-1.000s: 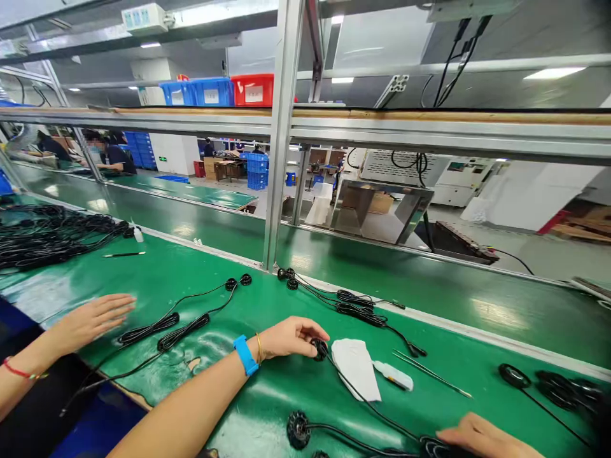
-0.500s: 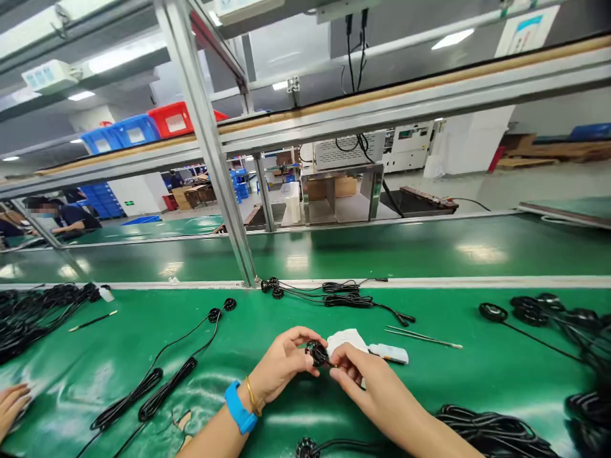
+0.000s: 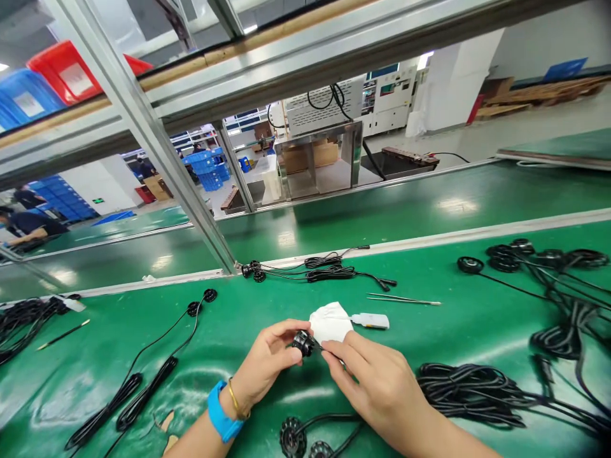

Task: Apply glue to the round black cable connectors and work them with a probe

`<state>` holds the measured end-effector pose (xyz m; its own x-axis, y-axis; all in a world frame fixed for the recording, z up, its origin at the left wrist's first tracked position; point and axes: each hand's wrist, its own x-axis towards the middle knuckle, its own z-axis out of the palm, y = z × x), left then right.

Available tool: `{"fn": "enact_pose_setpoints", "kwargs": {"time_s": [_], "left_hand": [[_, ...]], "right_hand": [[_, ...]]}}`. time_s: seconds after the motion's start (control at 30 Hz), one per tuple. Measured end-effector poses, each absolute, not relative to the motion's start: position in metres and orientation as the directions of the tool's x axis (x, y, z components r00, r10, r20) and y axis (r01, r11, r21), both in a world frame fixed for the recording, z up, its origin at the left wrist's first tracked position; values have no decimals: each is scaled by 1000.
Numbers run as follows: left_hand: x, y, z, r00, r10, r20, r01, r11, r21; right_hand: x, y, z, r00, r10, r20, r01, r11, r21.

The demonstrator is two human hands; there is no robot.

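Observation:
My left hand, with a blue band and a gold bracelet at its wrist, pinches a small round black part between thumb and fingers. From the right, my right hand closes its thumb and fingertips on a thin dark piece at that part's side; whether this is a cable or a tool is too small to tell. Just behind my hands lie a white cloth and a small white bottle. Two more round black parts with cable rest below my hands at the bottom edge.
Metal tweezers lie behind the bottle. Coiled black cables are piled at right, others at left, and a few by the metal post. A thin black stick is at far left. A person sits at the far left.
The view has turned and dipped, so the bench sits higher. My right hand has turned more palm-down beside the held part. The other person's hand at the left edge is out of view.

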<state>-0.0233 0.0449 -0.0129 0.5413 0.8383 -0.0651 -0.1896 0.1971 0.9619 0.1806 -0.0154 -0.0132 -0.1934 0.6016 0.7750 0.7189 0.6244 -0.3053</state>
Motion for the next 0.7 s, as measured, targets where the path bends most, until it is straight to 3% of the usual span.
{"fn": "enact_pose_setpoints", "kwargs": {"time_s": [0.3,0.47,0.7], "left_hand": [[-24,45,-17,573,794,-203,-177,362,915],[-22,46,-16,571,792,-216,-159,365,917],[-20,43,-11,529,821,-213,-138,331,933]], "right_hand": [[185,-12,-12,-118,730,673,661,563,-496],[186,-13,-8,-165,635,755,716,604,-351],[185,-13,-3,-290,613,735,754,620,-220]]}}
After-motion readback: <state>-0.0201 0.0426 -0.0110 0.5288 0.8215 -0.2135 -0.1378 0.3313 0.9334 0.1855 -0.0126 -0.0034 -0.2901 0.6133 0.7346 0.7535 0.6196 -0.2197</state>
